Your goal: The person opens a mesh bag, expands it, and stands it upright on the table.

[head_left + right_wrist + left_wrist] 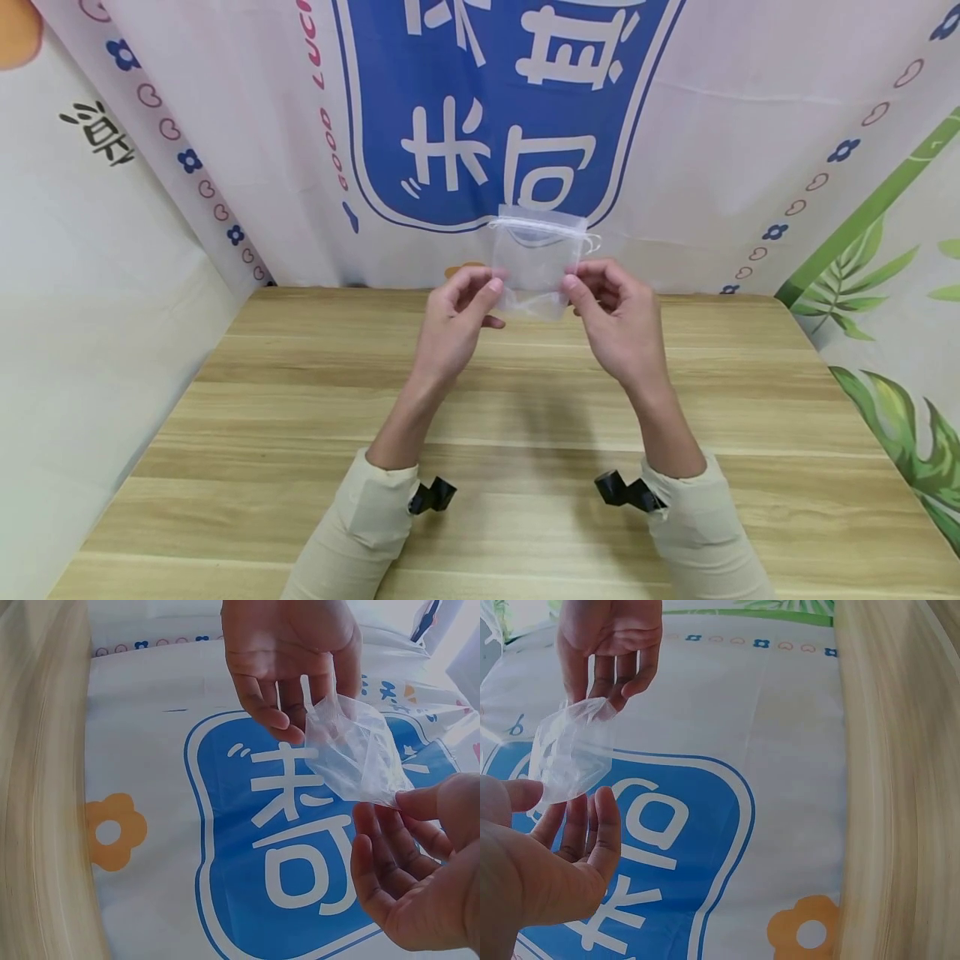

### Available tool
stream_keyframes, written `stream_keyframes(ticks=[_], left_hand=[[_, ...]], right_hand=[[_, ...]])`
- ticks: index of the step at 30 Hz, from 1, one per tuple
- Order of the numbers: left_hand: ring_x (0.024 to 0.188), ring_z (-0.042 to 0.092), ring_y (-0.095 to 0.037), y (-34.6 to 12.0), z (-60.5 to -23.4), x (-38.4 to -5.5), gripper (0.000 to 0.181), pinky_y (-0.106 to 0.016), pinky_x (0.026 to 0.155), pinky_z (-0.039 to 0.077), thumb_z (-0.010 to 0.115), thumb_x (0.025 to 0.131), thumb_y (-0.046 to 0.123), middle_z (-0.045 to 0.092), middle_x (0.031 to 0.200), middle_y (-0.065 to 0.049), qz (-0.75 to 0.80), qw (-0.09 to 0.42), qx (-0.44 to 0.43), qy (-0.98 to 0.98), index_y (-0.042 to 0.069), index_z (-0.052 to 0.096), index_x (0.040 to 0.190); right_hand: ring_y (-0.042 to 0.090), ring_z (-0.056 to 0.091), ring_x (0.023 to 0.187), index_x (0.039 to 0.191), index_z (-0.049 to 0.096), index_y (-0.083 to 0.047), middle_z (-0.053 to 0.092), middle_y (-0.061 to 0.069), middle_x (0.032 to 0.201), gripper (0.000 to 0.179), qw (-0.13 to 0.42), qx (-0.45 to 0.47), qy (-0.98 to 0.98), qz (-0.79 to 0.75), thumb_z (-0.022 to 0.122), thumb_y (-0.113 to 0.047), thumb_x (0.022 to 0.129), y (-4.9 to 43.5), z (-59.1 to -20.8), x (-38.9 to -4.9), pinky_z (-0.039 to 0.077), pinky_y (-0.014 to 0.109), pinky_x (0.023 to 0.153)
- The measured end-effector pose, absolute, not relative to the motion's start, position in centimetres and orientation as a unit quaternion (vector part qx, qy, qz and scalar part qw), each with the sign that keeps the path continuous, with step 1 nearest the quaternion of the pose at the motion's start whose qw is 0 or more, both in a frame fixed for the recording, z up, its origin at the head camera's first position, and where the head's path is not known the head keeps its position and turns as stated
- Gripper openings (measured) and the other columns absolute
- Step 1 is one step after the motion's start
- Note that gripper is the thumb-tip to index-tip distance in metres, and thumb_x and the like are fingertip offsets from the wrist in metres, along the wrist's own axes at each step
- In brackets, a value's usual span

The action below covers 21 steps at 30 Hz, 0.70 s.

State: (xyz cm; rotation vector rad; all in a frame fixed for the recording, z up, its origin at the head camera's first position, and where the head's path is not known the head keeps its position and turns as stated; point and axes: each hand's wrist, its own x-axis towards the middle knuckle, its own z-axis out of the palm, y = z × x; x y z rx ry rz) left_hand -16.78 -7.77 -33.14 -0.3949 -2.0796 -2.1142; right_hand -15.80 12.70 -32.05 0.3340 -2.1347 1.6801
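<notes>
A small sheer white drawstring pouch [536,258] is held up above the far edge of the table, its gathered cord band at the top and a cord loop sticking out on the right. My left hand [459,321] pinches its left side between thumb and fingers. On the opposite side, my right hand [618,317] pinches the pouch in the same way. Both wrist views show the see-through pouch [570,754] [356,750] stretched between the two hands. Nothing can be made out inside it.
Below the hands lies a wood-grain table [525,517]. A white cloth with a blue printed panel [465,100] hangs behind its far edge. Printed leaves [862,275] mark the covering on the right. Small black devices [433,496] sit at both cuffs.
</notes>
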Motion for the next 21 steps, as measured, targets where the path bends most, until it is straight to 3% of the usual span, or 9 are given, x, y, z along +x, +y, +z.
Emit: stream_keyframes(ticks=[6, 15, 21], left_hand=[[0.093, 0.063, -0.02, -7.9, -33.16, -16.76, 0.02, -0.024, 0.074, 0.063, 0.065, 0.107, 0.01, 0.069, 0.114, -0.014, -0.691, 0.081, -0.127, -0.707, -0.003, 0.072, 0.121], [0.092, 0.064, -0.034, -8.01, -33.12, -16.59, 0.019, -0.027, 0.073, 0.064, 0.071, 0.103, 0.011, 0.07, 0.105, -0.011, -0.667, 0.094, -0.141, -0.726, -0.002, 0.075, 0.116], [0.085, 0.064, -0.023, -8.24, -33.07, -16.53, 0.018, -0.031, 0.072, 0.064, 0.073, 0.103, 0.013, 0.073, 0.105, -0.013, -0.64, 0.096, -0.154, -0.746, 0.0, 0.077, 0.114]], right_hand=[[0.016, 0.066, 0.078, 0.115, 0.075, 0.002, 0.074, 0.016, 0.096, 0.019, 0.207, 0.12, -0.769, 0.592, 0.074, -0.013, 0.103, 12.86, -32.11, -15.85, 0.051, 0.016, 0.062], [0.01, 0.062, 0.075, 0.111, 0.077, 0.001, 0.075, 0.016, 0.095, 0.018, 0.208, 0.13, -0.777, 0.58, 0.076, -0.014, 0.101, 12.91, -32.28, -15.96, 0.05, 0.016, 0.062], [0.009, 0.063, 0.076, 0.112, 0.078, 0.001, 0.075, 0.017, 0.096, 0.019, 0.202, 0.131, -0.784, 0.573, 0.076, -0.015, 0.101, 12.9, -32.29, -16.0, 0.051, 0.015, 0.063]])
